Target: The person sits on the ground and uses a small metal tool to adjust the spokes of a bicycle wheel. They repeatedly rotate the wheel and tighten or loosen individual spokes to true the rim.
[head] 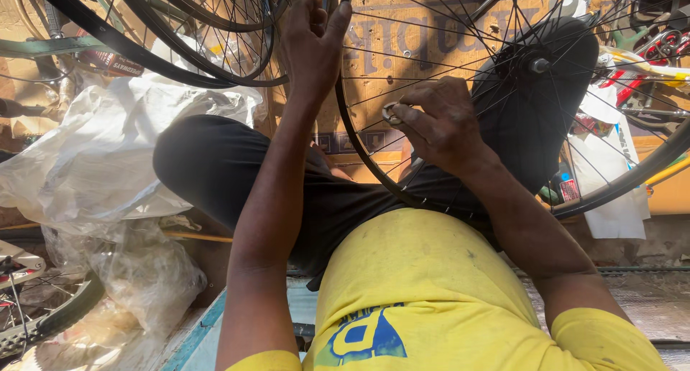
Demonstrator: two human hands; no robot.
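A spoked bicycle wheel with a dark rim (pixel 343 126) stands upright across the person's lap, and everything here is placed from it. The left hand (pixel 310 44) grasps the wheel's rim at its upper left edge, fingers curled over the top and thumb pressed along the rim — a firm clench. The right hand (pixel 440 123) reaches in among the thin metal spokes (pixel 431 40), just left of the wheel's hub (pixel 539 65), and pinches a small round silver spoke wrench (pixel 392 113) between thumb and fingertips; the tool sits on a spoke, inside the rim.

Under the wheel lie the person's dark trousers (pixel 215 162), with the yellow shirt (pixel 417 285) below that. Left of the wheel, a heap of crumpled clear and white plastic sheeting (pixel 108 155) spreads out, and above it hang more dark bicycle rims (pixel 201 62). Behind the wheel stands a brown cardboard panel (pixel 424 33) — right of the wheel, white paper packets (pixel 611 191) lean.
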